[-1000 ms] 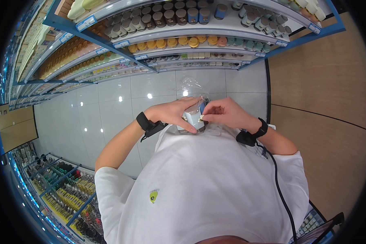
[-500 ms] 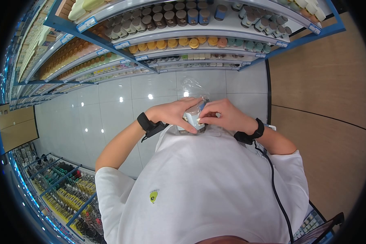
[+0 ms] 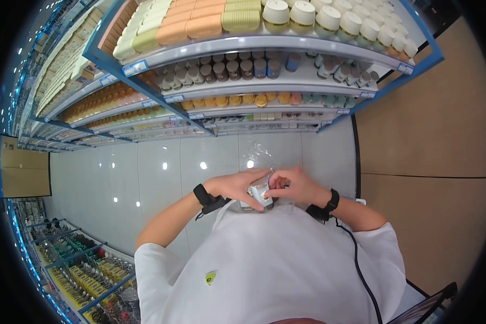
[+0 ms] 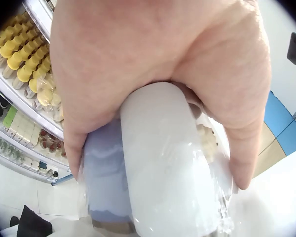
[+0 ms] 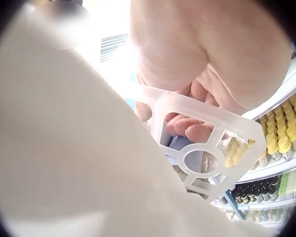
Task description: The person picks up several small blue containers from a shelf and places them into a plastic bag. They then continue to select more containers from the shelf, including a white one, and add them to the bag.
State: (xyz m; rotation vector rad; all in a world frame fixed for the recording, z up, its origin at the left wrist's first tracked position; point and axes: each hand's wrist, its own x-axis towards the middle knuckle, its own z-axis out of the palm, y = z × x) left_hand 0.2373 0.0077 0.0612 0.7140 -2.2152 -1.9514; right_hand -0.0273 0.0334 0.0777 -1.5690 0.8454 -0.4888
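A clear-wrapped package (image 3: 260, 189) with white and blue parts is held in front of the white shirt. My left hand (image 3: 236, 186) grips it from above, its thumb along the near side. In the left wrist view, a white rounded piece (image 4: 163, 158) and a blue piece (image 4: 106, 170) lie between the thumb and fingers. My right hand (image 3: 299, 189) has curled fingers, with thumb and forefinger pinching at the package's right side. A translucent plastic frame (image 5: 229, 121) crosses in front of the right fingers (image 5: 197, 131) in the right wrist view; their contact point is hidden.
Blue-framed shelves (image 3: 254, 89) with rows of jars, bottles and boxes stand ahead. Grey floor tiles (image 3: 162, 189) lie between them and my body. Wood-coloured panels (image 3: 421, 129) are at the right, and a rack of hanging goods (image 3: 97, 270) at lower left. A black cable (image 3: 356, 259) hangs from the right wrist.
The head view has tilted up, so hands and shelves sit lower in it. My right thumb and forefinger have shifted slightly left along the package. My left hand keeps its grip.
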